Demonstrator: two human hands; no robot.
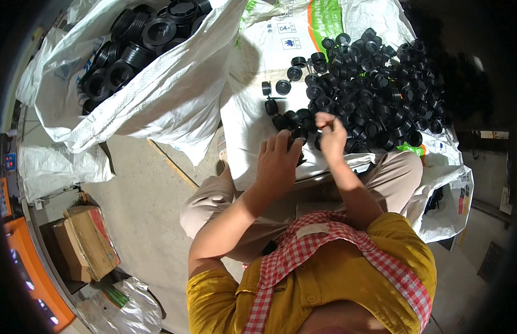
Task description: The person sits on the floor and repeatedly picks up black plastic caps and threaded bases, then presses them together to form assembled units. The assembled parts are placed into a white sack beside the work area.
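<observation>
A large heap of small black plastic caps (pixel 375 94), several with thin stems, lies spread over a white woven sack in front of me. My left hand (pixel 278 161) is at the near left edge of the heap. Its fingers curl over a black plastic cap, mostly hidden beneath them. Just to its right, my right hand (pixel 332 136) is raised over the near edge of the heap. Its fingers are bent together and slightly blurred; whatever they hold, if anything, cannot be made out. A few loose caps (pixel 283 87) lie apart at the heap's left.
An open white woven sack (pixel 175 83) at the upper left holds larger black ringed plastic parts (pixel 158 32). Another white sack (pixel 450 200) stands by my right knee. A cardboard box (pixel 91 242) and a crumpled silvery bag (pixel 127 309) are on the floor at left.
</observation>
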